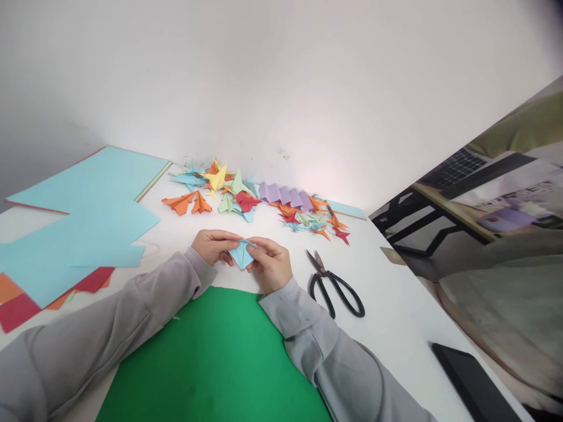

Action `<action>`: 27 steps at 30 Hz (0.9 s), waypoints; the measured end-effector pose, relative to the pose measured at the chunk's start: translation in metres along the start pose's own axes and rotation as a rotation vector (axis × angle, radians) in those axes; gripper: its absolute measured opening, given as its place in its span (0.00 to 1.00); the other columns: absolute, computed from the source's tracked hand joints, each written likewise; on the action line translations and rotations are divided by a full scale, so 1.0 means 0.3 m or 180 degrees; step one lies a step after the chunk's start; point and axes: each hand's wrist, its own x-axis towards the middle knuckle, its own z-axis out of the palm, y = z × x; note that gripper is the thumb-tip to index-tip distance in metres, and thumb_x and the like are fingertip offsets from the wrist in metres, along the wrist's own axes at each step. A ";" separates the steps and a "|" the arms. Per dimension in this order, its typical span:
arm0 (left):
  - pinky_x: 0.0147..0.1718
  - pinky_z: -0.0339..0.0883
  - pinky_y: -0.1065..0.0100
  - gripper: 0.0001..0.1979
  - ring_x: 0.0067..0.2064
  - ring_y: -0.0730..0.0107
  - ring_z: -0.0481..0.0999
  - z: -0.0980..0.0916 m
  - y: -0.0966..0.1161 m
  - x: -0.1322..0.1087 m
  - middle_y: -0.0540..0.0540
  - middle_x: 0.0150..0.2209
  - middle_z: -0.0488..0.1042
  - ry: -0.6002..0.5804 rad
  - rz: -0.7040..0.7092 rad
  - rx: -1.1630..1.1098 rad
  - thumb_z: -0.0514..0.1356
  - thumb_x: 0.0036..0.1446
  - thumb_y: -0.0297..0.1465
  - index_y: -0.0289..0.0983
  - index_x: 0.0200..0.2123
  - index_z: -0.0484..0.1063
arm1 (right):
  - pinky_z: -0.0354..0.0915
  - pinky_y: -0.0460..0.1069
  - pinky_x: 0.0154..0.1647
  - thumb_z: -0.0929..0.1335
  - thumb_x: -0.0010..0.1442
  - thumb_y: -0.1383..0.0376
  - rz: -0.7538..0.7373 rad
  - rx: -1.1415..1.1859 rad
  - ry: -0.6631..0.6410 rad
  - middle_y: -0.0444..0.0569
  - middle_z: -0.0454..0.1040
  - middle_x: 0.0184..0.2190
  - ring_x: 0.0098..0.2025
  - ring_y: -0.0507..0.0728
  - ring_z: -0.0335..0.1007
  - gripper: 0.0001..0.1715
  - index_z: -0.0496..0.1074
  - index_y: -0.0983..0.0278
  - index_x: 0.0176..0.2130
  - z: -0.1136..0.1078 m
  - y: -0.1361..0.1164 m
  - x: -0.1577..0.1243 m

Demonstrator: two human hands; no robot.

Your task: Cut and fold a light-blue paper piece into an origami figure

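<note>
The left hand (213, 245) and right hand (273, 266), fingers nearly closed, pinch one folded light-blue paper (241, 257) above the worktop (396, 310); one pair of scissors (324, 273) lies at its four o'clock, one green sheet (206, 363) at six.

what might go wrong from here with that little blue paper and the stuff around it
The small blue paper is held in both the left hand and right hand; an uneven pull might tear it.

The open scissors lie beside the right sleeve, so an outward move could nudge them.
</note>
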 end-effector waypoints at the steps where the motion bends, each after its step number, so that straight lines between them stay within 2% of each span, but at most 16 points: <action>1: 0.11 0.66 0.71 0.12 0.15 0.70 0.70 -0.001 0.001 0.001 0.46 0.16 0.73 -0.0004 -0.0008 0.0011 0.69 0.25 0.25 0.29 0.22 0.76 | 0.59 0.43 0.10 0.72 0.41 0.67 0.0032 0.0049 -0.0033 0.41 0.72 0.14 0.11 0.49 0.62 0.09 0.73 0.65 0.28 0.000 0.000 0.001; 11: 0.12 0.66 0.73 0.15 0.15 0.73 0.70 -0.010 -0.022 -0.001 0.48 0.17 0.72 -0.0050 0.0315 0.0188 0.68 0.32 0.28 0.29 0.29 0.76 | 0.60 0.43 0.09 0.71 0.42 0.69 0.0127 0.0252 -0.0092 0.40 0.72 0.15 0.11 0.49 0.63 0.05 0.72 0.64 0.26 -0.003 -0.006 0.003; 17: 0.11 0.66 0.71 0.14 0.14 0.71 0.69 -0.001 -0.002 -0.004 0.46 0.16 0.72 -0.0018 0.0063 0.0117 0.67 0.29 0.26 0.27 0.25 0.75 | 0.60 0.42 0.09 0.71 0.41 0.69 0.0129 0.0299 0.0006 0.41 0.73 0.16 0.11 0.48 0.62 0.05 0.72 0.64 0.25 -0.001 -0.005 0.005; 27: 0.10 0.64 0.71 0.09 0.13 0.71 0.68 0.006 0.003 -0.005 0.47 0.14 0.71 0.0069 0.0034 0.0091 0.64 0.31 0.24 0.28 0.23 0.74 | 0.60 0.42 0.10 0.70 0.43 0.69 -0.0010 0.0098 -0.0083 0.40 0.71 0.14 0.11 0.48 0.63 0.07 0.76 0.63 0.29 -0.005 0.001 0.002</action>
